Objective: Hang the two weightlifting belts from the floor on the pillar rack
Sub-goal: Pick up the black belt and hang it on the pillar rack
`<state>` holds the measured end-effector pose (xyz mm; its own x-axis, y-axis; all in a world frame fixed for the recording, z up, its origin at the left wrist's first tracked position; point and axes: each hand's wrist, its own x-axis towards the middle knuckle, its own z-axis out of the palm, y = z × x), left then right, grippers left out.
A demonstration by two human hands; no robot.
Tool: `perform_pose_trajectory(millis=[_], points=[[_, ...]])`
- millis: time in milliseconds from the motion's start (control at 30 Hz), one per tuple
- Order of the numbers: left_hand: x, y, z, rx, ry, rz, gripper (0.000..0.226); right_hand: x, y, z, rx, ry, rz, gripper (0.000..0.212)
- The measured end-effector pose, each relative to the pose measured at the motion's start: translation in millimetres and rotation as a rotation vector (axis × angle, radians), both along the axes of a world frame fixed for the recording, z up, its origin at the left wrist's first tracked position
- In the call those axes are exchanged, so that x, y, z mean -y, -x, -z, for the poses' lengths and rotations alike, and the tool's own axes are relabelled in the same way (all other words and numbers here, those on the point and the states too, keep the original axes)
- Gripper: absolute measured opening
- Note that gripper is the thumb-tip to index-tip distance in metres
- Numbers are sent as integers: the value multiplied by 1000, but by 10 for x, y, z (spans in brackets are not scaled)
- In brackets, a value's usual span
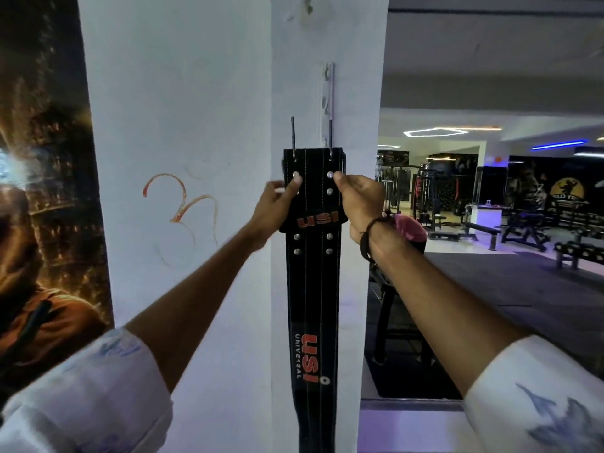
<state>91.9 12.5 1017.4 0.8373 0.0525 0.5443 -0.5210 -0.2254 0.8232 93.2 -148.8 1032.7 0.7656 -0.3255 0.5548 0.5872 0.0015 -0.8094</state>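
Both hands grip one long black stitched leather weightlifting belt [313,282] at its buckle end; left hand [271,210] pinches the left edge, right hand [358,204] the right edge, against the white pillar [196,125]; two buckle prongs [293,135] stick up beside the pale metal wall rack [327,93]; hanging looks under way; next, lift the buckle onto a hook; one belt visible, the second unseen.
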Motion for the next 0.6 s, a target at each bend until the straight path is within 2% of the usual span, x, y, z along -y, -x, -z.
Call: perform_pose_trajectory(millis=[100, 200, 300, 400, 500, 600], points=[[144, 122, 268, 34, 210, 79, 46, -89, 40, -86, 30, 15, 41, 15], [258, 243, 623, 130, 281, 65, 43, -146, 65, -45, 20, -3, 61, 13], [280, 275, 1261, 144, 64, -12, 48, -132, 93, -27, 17, -37, 90, 15], [227, 255, 1791, 24, -150, 7, 54, -52, 112, -134, 18, -83, 110, 16], [246, 213, 1537, 75, -120, -6, 56, 1, 131, -217, 31, -82, 115, 19], [381, 148, 765, 159, 103, -12, 27, 8, 131, -201, 24, -58, 113, 20]])
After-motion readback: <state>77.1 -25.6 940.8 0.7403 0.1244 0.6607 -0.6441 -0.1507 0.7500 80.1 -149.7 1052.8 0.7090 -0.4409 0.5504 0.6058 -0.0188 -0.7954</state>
